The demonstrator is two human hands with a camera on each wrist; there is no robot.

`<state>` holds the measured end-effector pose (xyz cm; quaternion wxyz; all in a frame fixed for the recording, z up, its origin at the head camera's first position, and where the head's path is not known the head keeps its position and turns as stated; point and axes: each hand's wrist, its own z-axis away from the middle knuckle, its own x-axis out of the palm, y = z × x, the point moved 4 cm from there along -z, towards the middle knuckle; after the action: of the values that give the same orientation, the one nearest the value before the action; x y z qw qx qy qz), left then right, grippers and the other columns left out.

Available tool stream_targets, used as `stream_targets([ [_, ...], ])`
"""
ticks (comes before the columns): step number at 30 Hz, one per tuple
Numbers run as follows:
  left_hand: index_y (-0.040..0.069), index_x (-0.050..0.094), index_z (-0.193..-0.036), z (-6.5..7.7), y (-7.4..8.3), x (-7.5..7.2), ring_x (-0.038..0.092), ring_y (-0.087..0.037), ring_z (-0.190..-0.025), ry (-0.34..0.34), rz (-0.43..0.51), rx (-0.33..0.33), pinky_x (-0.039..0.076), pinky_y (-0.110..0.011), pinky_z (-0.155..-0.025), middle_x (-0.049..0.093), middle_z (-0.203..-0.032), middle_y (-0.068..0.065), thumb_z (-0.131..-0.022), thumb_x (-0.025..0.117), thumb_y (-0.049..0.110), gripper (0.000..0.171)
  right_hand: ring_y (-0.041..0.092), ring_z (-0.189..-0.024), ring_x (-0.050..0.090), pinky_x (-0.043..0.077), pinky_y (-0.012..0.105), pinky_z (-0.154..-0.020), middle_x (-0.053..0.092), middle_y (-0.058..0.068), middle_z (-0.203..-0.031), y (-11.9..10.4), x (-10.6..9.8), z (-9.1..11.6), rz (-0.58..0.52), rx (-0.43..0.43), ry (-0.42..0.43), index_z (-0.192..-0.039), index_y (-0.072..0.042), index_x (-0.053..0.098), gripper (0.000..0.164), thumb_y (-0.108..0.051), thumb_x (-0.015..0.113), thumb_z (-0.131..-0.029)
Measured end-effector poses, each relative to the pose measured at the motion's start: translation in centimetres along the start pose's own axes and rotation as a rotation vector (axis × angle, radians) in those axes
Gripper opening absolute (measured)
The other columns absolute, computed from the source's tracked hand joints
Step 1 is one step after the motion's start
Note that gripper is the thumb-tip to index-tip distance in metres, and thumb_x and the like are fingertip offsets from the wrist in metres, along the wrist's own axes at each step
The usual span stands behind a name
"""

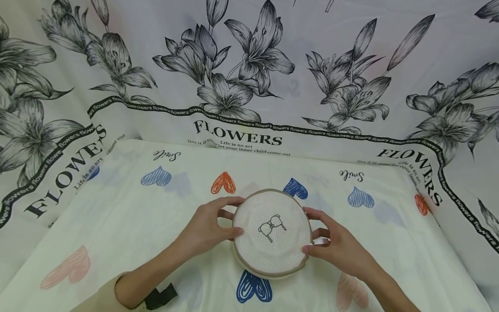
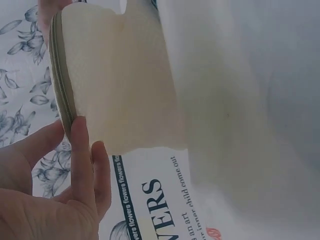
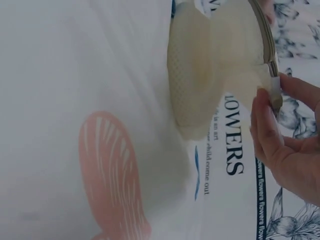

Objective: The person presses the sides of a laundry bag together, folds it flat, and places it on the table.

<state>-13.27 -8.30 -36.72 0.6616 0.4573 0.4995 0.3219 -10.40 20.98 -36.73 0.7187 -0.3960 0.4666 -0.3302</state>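
In the head view an embroidery hoop [image 1: 270, 274] is held up, its face turned toward the head camera. White woven cloth [image 1: 253, 255] is stretched across it, with a dark outline of eyeglasses [image 1: 271, 227] stitched slantwise in the middle. My left hand [image 1: 206, 229] grips the hoop's left edge, thumb on the front and fingers at the rim. At the right edge my right hand [image 1: 343, 245] pinches the rim beside a pale clasp [image 1: 322, 241]. Both wrist views show loose cream cloth [image 2: 125, 90] hanging behind the hoop.
A white cloth with printed hearts [image 1: 223, 183] covers the surface below. Behind it rises a backdrop [image 1: 296, 99] printed with black lilies and lettering. A black band [image 1: 160, 297] shows by the left sleeve [image 1: 105, 299].
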Motion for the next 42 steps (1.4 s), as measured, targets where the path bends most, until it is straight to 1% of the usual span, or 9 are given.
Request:
stream_targets([
  [6,0.017,0.058,-0.140,-0.2,-0.3,0.3,0.065,-0.024,-0.104,-0.051,-0.062,0.014,0.059,-0.027,-0.058,0.056,-0.138,-0.005,-0.074,0.085,0.000,0.073,0.023,-0.095,0.062,0.058,0.027,-0.073,0.042,0.016,-0.144,0.3,0.4,-0.1,0.041,-0.116,-0.036,-0.153,-0.016,0.037,0.092,-0.019,0.087,-0.076],
  [9,0.014,0.055,-0.142,-0.3,-0.3,0.5,0.064,-0.024,-0.106,-0.074,-0.120,0.044,0.058,-0.025,-0.058,0.054,-0.139,-0.006,-0.074,0.086,0.001,0.076,0.021,-0.094,0.063,0.058,0.027,-0.073,0.046,0.016,-0.140,0.5,0.6,-0.3,0.082,-0.128,-0.024,-0.151,-0.013,0.039,0.091,-0.020,0.088,-0.075],
  [14,0.017,0.058,-0.139,-0.4,-0.3,0.6,0.065,-0.024,-0.105,-0.043,-0.148,0.046,0.057,-0.023,-0.058,0.056,-0.136,-0.004,-0.073,0.087,0.001,0.074,0.021,-0.096,0.063,0.058,0.027,-0.077,0.052,0.011,-0.133,0.7,0.8,-0.5,0.154,-0.113,0.026,-0.146,-0.012,0.043,0.090,-0.021,0.091,-0.071],
  [19,0.020,0.065,-0.129,-0.4,-0.4,0.7,0.067,-0.023,-0.102,-0.001,-0.138,0.044,0.057,-0.023,-0.058,0.059,-0.132,-0.002,-0.072,0.085,-0.003,0.064,0.019,-0.094,0.063,0.058,0.027,-0.073,0.054,0.013,-0.128,0.7,1.1,-0.6,0.184,-0.114,0.046,-0.146,-0.010,0.043,0.090,-0.022,0.091,-0.071],
  [24,0.022,0.069,-0.123,-0.7,-0.7,0.8,0.068,-0.019,-0.100,0.021,-0.262,0.079,0.057,-0.024,-0.068,0.063,-0.129,0.003,-0.072,0.087,0.001,0.058,0.018,-0.098,0.063,0.058,0.023,-0.074,0.056,0.009,-0.124,1.0,1.4,-0.7,0.203,-0.063,0.070,-0.145,-0.012,0.044,0.092,-0.023,0.093,-0.068],
  [29,0.023,0.068,-0.125,-0.9,-1.2,1.0,0.068,-0.021,-0.104,0.008,-0.305,0.073,0.059,-0.034,-0.080,0.063,-0.132,0.002,-0.073,0.087,0.003,0.058,0.026,-0.105,0.062,0.058,0.023,-0.071,0.054,0.013,-0.129,1.3,1.8,-0.7,0.180,-0.107,0.064,-0.143,-0.007,0.044,0.089,-0.020,0.092,-0.069],
  [33,0.024,0.068,-0.126,-0.9,-1.4,1.0,0.068,-0.022,-0.103,-0.010,-0.309,0.047,0.059,-0.030,-0.077,0.061,-0.134,0.000,-0.074,0.086,0.004,0.059,0.026,-0.107,0.064,0.057,0.021,-0.069,0.052,0.013,-0.137,1.5,1.9,-0.7,0.181,-0.067,0.069,-0.143,-0.009,0.045,0.089,-0.021,0.093,-0.068],
  [38,0.026,0.067,-0.127,-1.1,-1.6,1.1,0.068,-0.021,-0.100,-0.024,-0.322,0.041,0.058,-0.027,-0.073,0.061,-0.135,0.000,-0.075,0.086,0.005,0.059,0.021,-0.099,0.066,0.057,0.021,-0.070,0.053,0.012,-0.137,1.7,2.1,-0.7,0.197,-0.013,0.074,-0.142,-0.010,0.045,0.091,-0.023,0.094,-0.066],
  [42,0.023,0.068,-0.126,-1.3,-1.6,1.3,0.067,-0.016,-0.097,-0.029,-0.359,0.088,0.058,-0.029,-0.077,0.061,-0.133,0.000,-0.077,0.085,0.006,0.055,0.017,-0.090,0.067,0.057,0.022,-0.071,0.055,0.013,-0.131,1.9,2.3,-0.7,0.222,-0.002,0.072,-0.141,-0.009,0.044,0.092,-0.025,0.094,-0.066],
])
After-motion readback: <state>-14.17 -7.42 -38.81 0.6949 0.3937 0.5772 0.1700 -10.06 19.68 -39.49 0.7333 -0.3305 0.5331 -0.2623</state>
